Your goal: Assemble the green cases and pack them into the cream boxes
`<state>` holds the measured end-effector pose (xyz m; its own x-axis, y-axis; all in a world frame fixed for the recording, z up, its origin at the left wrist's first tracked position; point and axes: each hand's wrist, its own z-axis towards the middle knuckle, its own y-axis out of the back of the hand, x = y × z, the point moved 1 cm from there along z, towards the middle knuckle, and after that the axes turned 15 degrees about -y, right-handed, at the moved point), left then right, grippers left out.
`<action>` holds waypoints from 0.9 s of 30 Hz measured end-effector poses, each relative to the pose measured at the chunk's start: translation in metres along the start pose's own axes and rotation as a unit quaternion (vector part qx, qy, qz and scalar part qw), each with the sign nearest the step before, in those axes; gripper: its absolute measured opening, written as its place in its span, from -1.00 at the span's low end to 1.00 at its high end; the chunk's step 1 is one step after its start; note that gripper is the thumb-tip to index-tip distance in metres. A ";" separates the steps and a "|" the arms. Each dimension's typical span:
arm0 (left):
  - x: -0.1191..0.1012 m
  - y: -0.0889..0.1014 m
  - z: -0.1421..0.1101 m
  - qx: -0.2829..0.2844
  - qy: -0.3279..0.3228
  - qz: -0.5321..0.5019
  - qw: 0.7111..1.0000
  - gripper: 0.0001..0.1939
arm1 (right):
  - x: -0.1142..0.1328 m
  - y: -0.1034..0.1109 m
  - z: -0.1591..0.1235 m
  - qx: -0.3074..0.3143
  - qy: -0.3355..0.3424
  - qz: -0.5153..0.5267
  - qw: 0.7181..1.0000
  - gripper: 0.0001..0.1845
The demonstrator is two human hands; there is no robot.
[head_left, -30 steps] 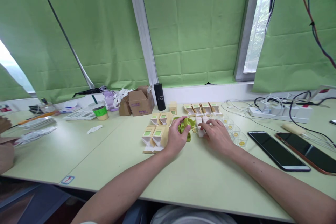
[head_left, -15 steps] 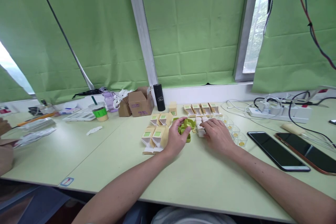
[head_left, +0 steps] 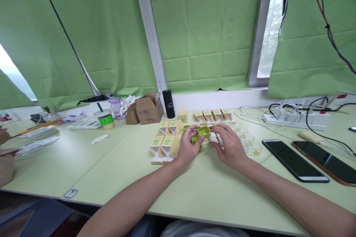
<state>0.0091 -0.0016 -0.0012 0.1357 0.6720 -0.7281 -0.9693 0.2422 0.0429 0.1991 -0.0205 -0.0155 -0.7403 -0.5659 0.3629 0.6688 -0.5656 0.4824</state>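
The left hand [head_left: 191, 142] has its thumb and fingers clamped on a small, square, olive-green container [head_left: 204, 132], which is raised between the 2 hands with its open top showing its hollow inside. The right hand [head_left: 229, 145] is curved beside it, thumb and fingers apart; its fingertips are at the container's right edge, and whether they touch it I cannot tell. Below the right hand, in the gap by its thumb, are soft-looking, rounded white blocks [head_left: 213, 138], partly hidden. More olive-green containers [head_left: 185, 128] are around the left fingers, mostly covered by them. Just right of the right hand are small clear plastic cups [head_left: 256, 152] with yellow centres, standing on the pale green tabletop [head_left: 200, 189]. Left of the left hand are 4 beige paper cartons with green square panels [head_left: 168, 143], their flaps open at the near side; farther back are 1 more small beige carton [head_left: 183, 114] and a row of 4 open beige cartons [head_left: 213, 116]. Behind these, near the wall, stand a black cylindrical bottle [head_left: 168, 103] and a brown cardboard box [head_left: 150, 110]. At the right, 2 dark-screened phones [head_left: 295, 160] lie side by side, with a white power strip [head_left: 296, 121] beyond them.
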 end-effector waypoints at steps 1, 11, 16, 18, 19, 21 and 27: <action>0.001 0.000 0.000 0.003 0.005 -0.003 1.000 -0.47 | 0.000 0.000 0.000 -0.005 0.005 0.007 1.000 -0.55; 0.005 -0.004 -0.001 0.011 0.039 -0.005 0.999 -0.38 | 0.004 -0.002 -0.001 0.001 0.002 0.045 0.999 -0.43; 0.003 -0.007 -0.003 0.031 0.065 0.000 0.997 -0.32 | 0.003 -0.005 -0.001 -0.002 -0.003 0.046 0.999 -0.43; 0.001 -0.009 -0.004 0.047 0.063 -0.009 0.997 -0.32 | 0.003 -0.005 -0.001 -0.002 -0.006 0.049 0.999 -0.47; 0.001 -0.010 -0.004 0.055 0.059 -0.015 0.997 -0.32 | 0.003 -0.006 -0.002 -0.001 -0.008 0.051 0.999 -0.48; 0.000 -0.012 -0.004 0.063 0.050 -0.023 0.997 -0.34 | 0.004 -0.006 -0.002 0.002 -0.016 0.059 0.998 -0.50; 0.000 -0.007 -0.002 0.030 0.024 0.028 0.999 -0.45 | 0.008 -0.002 0.000 0.010 -0.060 0.081 0.995 -0.54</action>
<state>0.0159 -0.0048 -0.0032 0.0713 0.6519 -0.7549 -0.9609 0.2478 0.1232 0.1922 -0.0242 -0.0136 -0.6257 -0.5722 0.5302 0.7800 -0.4594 0.4248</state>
